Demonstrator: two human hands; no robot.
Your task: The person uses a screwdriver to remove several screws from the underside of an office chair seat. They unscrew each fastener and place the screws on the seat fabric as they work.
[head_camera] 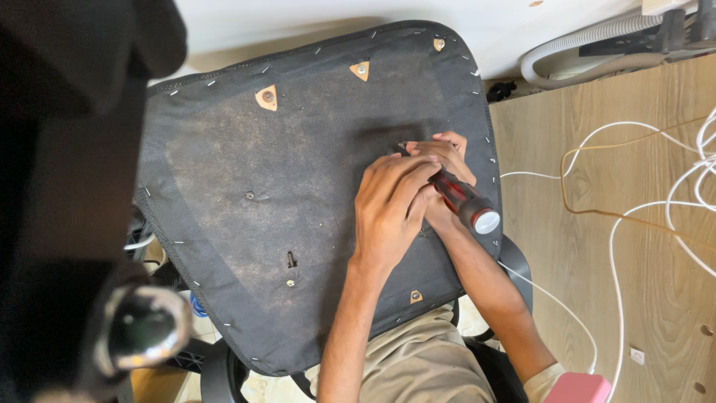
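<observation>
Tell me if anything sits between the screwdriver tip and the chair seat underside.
Nothing visible does. The right hand grips the red-and-black screwdriver, the left hand lies over it, and its tip meets the seat underside. The fingers hide the exact contact point.

A pale wood-grain floor (641,246) fills the right side, with loose white cables (634,216) and a thin tan wire (574,190) curling across it. At the far right a grey ribbed hose (589,37) bends along a white wall (335,15). Soft, even light falls from above. Along the left edge a dark blurred shape (67,186) stands very near the camera.
</observation>
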